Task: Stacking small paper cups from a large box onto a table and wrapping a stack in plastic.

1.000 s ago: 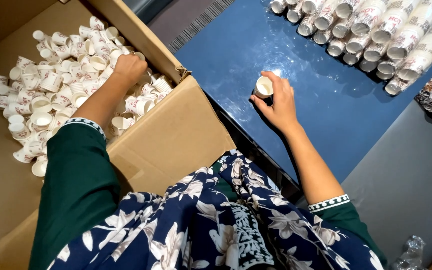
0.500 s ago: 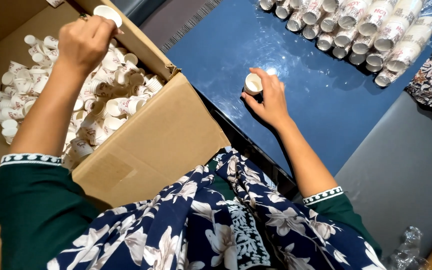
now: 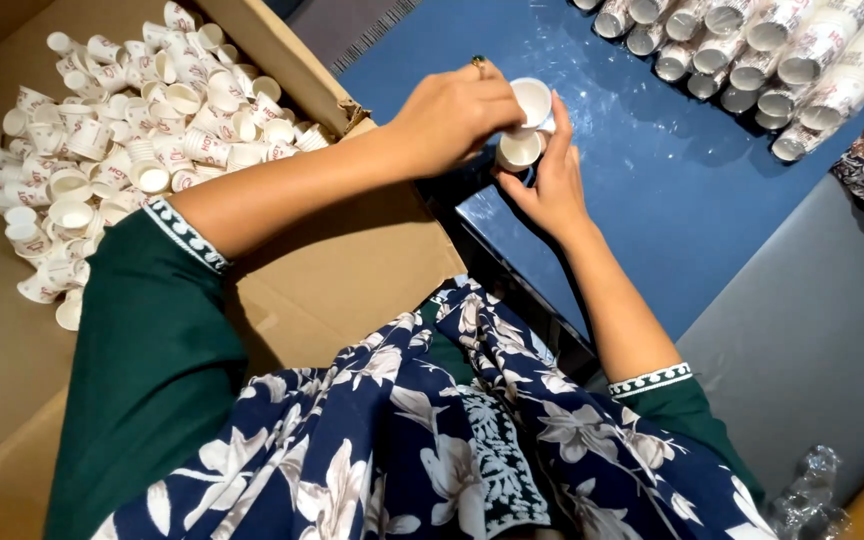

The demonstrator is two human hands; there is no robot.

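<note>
My left hand (image 3: 447, 118) reaches across from the box and holds a small white paper cup (image 3: 533, 100) at its fingertips. Just below it my right hand (image 3: 550, 180) grips another small white paper cup (image 3: 519, 150), mouth toward me. The two cups touch, the left one tilted against the right one, above the near edge of the blue table top (image 3: 632, 190). A ring shows on a finger of my left hand.
A large cardboard box (image 3: 352, 270) on my left holds several loose white paper cups (image 3: 132, 150). Rows of stacked cups in clear wrap (image 3: 752, 50) lie at the table's far right. A grey surface (image 3: 812, 340) lies to the right, with crumpled plastic (image 3: 807, 495) near it.
My left hand rose out of the box with a cup and swung right to meet my right hand. The right hand stayed over the table edge holding its cup.
</note>
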